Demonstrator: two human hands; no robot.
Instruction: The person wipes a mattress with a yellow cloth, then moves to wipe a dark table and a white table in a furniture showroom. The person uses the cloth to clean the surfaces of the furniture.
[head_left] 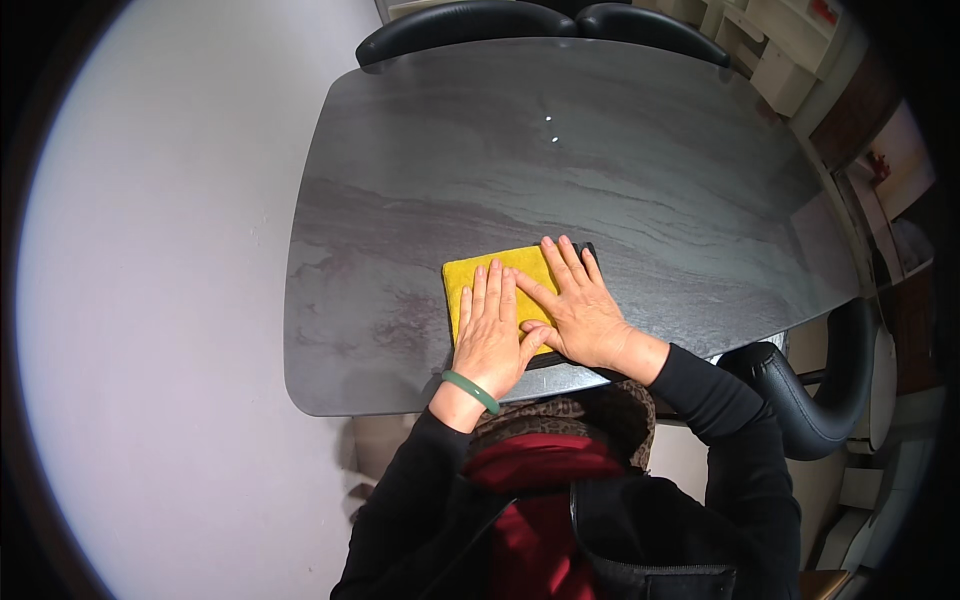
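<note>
A folded yellow cloth (pixel 528 260) lies near the front edge of the dark grey table (pixel 430 150). A dark layer shows along its right and near sides; whether it is part of the cloth or a separate piece I cannot tell. My left hand (pixel 489 342) rests flat on the cloth's left half, fingers stretched away from me, with a green bangle (pixel 470 391) at the wrist. My right hand (pixel 588 318) lies flat across the right half, fingers spread, partly over the dark layer. The two thumbs are close together near the cloth's near side.
Black padded chairs (pixel 465 27) stand along the table's far edge, and another black chair (pixel 800 390) is at the right. A pale wall or floor surface (pixel 170 300) fills the left side. White shelving (pixel 785 50) is at the far right.
</note>
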